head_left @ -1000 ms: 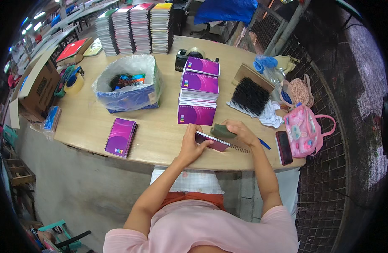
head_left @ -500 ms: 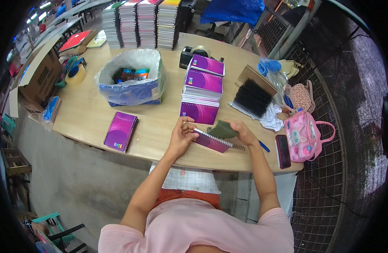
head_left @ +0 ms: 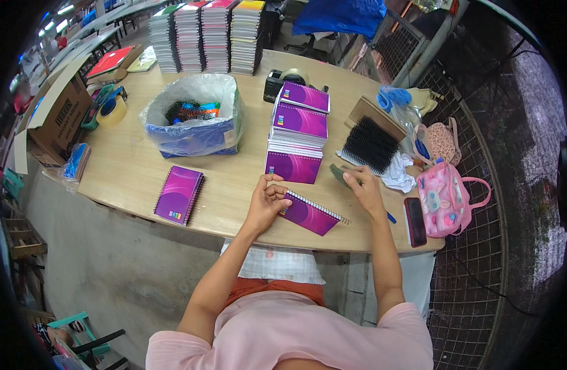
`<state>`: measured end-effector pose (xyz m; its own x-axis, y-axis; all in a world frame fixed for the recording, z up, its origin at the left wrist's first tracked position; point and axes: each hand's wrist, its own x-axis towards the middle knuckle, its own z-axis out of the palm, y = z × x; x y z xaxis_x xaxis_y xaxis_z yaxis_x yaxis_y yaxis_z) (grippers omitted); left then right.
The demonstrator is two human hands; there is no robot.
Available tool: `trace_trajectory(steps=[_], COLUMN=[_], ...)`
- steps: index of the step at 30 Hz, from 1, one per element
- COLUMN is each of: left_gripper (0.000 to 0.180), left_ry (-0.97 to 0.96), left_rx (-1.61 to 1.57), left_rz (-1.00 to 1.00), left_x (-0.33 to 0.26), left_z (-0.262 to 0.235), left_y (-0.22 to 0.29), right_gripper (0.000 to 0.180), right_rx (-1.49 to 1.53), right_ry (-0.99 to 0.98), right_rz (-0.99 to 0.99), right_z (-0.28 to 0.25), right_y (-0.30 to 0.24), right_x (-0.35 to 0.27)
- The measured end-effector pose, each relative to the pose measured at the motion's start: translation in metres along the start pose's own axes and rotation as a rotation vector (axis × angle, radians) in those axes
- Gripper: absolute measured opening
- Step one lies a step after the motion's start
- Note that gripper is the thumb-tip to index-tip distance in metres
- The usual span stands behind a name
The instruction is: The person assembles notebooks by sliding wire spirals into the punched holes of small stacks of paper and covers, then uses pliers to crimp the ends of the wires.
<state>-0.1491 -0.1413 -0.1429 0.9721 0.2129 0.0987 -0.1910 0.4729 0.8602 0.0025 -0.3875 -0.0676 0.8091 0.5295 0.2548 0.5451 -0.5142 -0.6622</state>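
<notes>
My left hand (head_left: 266, 202) pinches the left end of a purple spiral notebook (head_left: 311, 214) close to the table's front edge. The coil runs along its upper edge and sticks out past the right end. Just beyond that end, my right hand (head_left: 365, 191) is closed on a folded olive-green cloth (head_left: 339, 175), partly covered by the fingers. Ahead of my hands stand stacks of purple notebooks (head_left: 294, 166) with bare punched edges. A small pile of coiled purple notebooks (head_left: 179, 194) lies to the left.
Black spiral coils (head_left: 371, 145) lie beyond my right hand, beside crumpled white paper (head_left: 398, 172). A phone (head_left: 414, 221) and pink bag (head_left: 444, 200) sit at the right edge. A plastic-lined box (head_left: 194, 139) and tape dispenser (head_left: 286, 80) stand farther back; tall notebook stacks (head_left: 219, 40) line the far edge.
My right hand has moved slightly right and away from the coil, taking the green cloth with it. The notebook's cover now shows more fully, still in my left hand.
</notes>
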Motion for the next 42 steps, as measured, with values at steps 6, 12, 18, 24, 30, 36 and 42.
trace_trajectory(steps=[6,12,18,24,30,36,42], left_gripper=[0.067,0.064,0.064,0.066,0.068,0.070,0.069], left_ry=[0.020,0.120,0.079,0.015,0.015,0.008,0.088], left_rx=[-0.076,-0.014,0.073,0.086,0.083,0.102,0.137], left_rz=[0.044,0.062,0.043,0.030,0.015,-0.006,0.157], left_x=[-0.005,-0.007,-0.011,-0.011,-0.015,-0.013,-0.017], left_z=[0.016,0.017,0.021,0.028,0.025,0.022,0.029], left_y=[0.017,0.026,0.033,0.037,0.049,0.053,0.042], right_gripper=[0.071,0.059,0.043,0.046,0.037,0.033,0.037], right_rx=[-0.306,-0.699,-0.147,-0.482,-0.646,-0.665,-0.221], right_ry=[0.193,0.310,0.355,0.100,0.043,0.063,-0.322], right_rz=[-0.067,0.293,0.065,-0.646,-0.975,-1.070,-0.418], right_z=[-0.002,-0.011,-0.032,-0.034,-0.021,-0.014,-0.012], right_y=[0.045,0.082,0.010,-0.106,-0.126,-0.125,-0.110], right_x=[-0.035,-0.130,-0.107,-0.028,0.006,0.011,-0.003])
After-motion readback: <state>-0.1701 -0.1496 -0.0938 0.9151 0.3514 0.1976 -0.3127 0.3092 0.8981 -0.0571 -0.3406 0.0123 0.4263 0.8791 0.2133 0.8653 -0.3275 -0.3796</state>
